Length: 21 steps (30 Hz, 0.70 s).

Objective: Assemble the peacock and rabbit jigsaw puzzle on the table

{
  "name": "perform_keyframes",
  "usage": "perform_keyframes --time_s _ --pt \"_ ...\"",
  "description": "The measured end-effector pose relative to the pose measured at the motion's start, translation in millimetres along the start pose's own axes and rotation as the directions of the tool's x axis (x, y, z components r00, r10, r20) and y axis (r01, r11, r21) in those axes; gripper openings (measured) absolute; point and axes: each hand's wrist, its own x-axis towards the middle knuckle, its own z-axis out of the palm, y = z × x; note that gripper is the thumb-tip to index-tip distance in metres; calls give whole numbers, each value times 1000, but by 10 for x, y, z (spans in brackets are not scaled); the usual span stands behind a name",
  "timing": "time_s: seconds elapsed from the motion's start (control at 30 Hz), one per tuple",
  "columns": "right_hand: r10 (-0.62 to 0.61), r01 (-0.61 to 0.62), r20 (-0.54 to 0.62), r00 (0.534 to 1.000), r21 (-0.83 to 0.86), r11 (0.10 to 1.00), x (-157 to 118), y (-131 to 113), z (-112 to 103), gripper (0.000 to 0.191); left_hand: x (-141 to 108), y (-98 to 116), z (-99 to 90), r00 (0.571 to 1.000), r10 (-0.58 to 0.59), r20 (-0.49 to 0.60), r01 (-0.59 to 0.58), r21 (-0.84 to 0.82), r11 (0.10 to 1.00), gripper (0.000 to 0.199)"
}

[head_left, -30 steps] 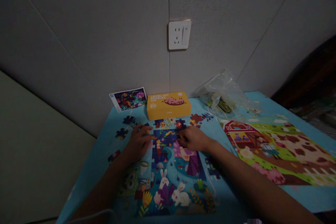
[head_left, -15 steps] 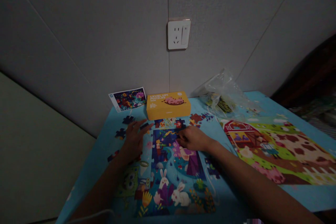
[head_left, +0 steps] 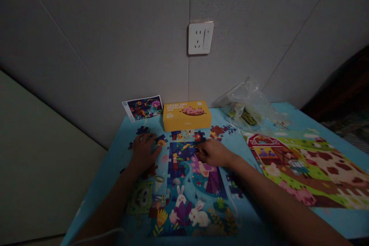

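A partly joined puzzle (head_left: 187, 188) with white rabbits and a blue stream lies on the light blue table. My right hand (head_left: 211, 152) rests at its upper right edge, fingers curled; whatever they might hold is hidden. Left of the puzzle, my left hand (head_left: 144, 152) is over loose pieces with its fingers apart. Dark loose pieces (head_left: 142, 130) lie just beyond it. Above the puzzle's top edge is a row of colourful pieces (head_left: 186, 135).
Against the wall stand a yellow puzzle box (head_left: 186, 117) and a picture card (head_left: 144, 108). A clear plastic bag (head_left: 248, 111) sits at the back right. On the right lies a farm puzzle (head_left: 305, 167). More pieces (head_left: 217, 131) lie near the box.
My left hand has shifted slightly left and down, uncovering a piece with an orange shape near its fingers. My right hand stays at the puzzle's upper edge. The view has turned slightly.
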Motion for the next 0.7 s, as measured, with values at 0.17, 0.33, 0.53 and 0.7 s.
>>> perform_keyframes --time_s 0.17,0.33,0.53,0.7 --pt "-1 1 -7 1000 11 1000 0 18 15 26 1 -11 12 999 -13 38 12 18 1000 31" --pt "9 -9 -6 1000 22 1000 -5 -2 -15 26 13 12 -9 998 -39 57 41 -35 999 27" --pt "13 -13 3 1000 24 1000 -3 -21 -28 25 19 39 -31 996 -92 21 94 -157 983 31" --pt "15 -15 4 1000 26 1000 -8 -16 -22 27 49 68 -90 994 -100 39 107 -287 952 24"
